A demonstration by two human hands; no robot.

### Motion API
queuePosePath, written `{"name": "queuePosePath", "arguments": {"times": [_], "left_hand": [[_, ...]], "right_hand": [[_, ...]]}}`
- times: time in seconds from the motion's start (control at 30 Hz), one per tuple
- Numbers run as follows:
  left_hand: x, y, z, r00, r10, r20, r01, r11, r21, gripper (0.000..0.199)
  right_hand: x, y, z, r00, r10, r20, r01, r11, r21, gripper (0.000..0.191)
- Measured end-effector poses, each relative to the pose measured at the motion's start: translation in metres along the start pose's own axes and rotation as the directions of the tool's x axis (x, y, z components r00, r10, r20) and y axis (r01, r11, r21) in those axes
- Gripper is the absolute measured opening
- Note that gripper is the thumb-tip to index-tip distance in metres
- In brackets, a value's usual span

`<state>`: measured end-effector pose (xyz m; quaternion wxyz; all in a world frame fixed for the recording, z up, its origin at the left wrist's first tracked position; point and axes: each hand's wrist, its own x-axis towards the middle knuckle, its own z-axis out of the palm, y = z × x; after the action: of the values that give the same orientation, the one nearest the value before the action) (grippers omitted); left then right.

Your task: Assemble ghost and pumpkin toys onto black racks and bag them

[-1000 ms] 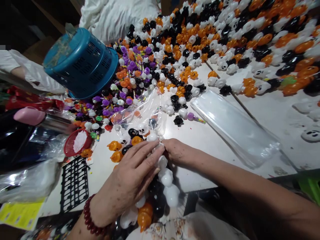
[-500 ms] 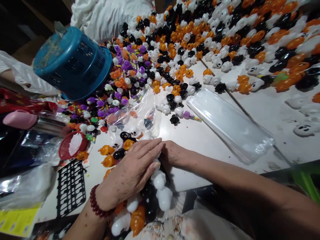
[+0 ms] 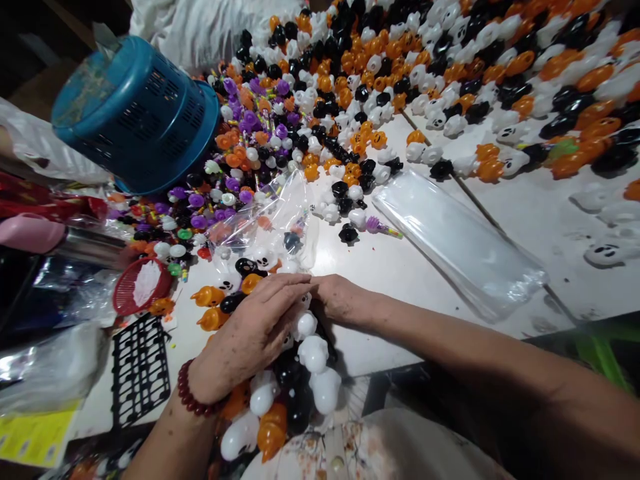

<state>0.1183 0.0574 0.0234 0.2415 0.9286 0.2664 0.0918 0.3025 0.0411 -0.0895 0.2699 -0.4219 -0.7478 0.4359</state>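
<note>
My left hand (image 3: pixel 255 323), a dark red bead bracelet at its wrist, lies palm down over a group of white, black and orange figures, its fingers stretched out. My right hand (image 3: pixel 333 297) is beside its fingertips; its own fingers are hidden behind the left hand and the figures. White ghost figures (image 3: pixel 314 353) show below the hands, with an orange figure (image 3: pixel 273 427) nearer my body. Orange figures (image 3: pixel 211 319) lie left of my left hand. A clear plastic bag (image 3: pixel 270 217) lies just beyond the hands.
Piled figures (image 3: pixel 370 60) cover the back of the table. A blue basket (image 3: pixel 135 113) stands upside down at back left. A red basket (image 3: pixel 120 287) and black rack (image 3: pixel 140 373) are at left. Flat clear bags (image 3: pixel 460 247) lie at right, a pink-topped bottle (image 3: pixel 33 233) far left.
Both hands have shifted slightly left in the view, along with the table scene. More of the white ghost figures shows beneath my left hand.
</note>
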Motion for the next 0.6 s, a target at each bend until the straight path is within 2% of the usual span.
{"name": "queuePosePath", "arguments": {"times": [0.17, 0.3, 0.5, 0.6], "left_hand": [[0.004, 0.0, -0.001, 1.0, -0.002, 0.001, 0.002, 0.999, -0.033, 0.029], [0.006, -0.001, -0.003, 0.999, 0.036, 0.006, -0.036, 0.999, -0.012, 0.027], [0.006, -0.002, -0.003, 0.998, 0.025, 0.061, -0.024, 0.999, -0.026, 0.039], [0.004, -0.004, 0.001, 0.999, 0.0, 0.045, 0.0, 1.0, 0.01, 0.044]], "right_hand": [[0.007, 0.001, 0.0, 0.999, 0.0, 0.043, 0.003, 0.998, -0.07, 0.018], [0.007, 0.002, 0.001, 1.0, 0.017, 0.021, -0.016, 0.997, -0.07, 0.017], [-0.005, -0.002, 0.0, 0.999, -0.025, -0.043, 0.025, 1.0, -0.004, 0.033], [-0.008, -0.003, 0.002, 1.0, -0.006, -0.029, 0.004, 0.998, -0.06, 0.038]]}}
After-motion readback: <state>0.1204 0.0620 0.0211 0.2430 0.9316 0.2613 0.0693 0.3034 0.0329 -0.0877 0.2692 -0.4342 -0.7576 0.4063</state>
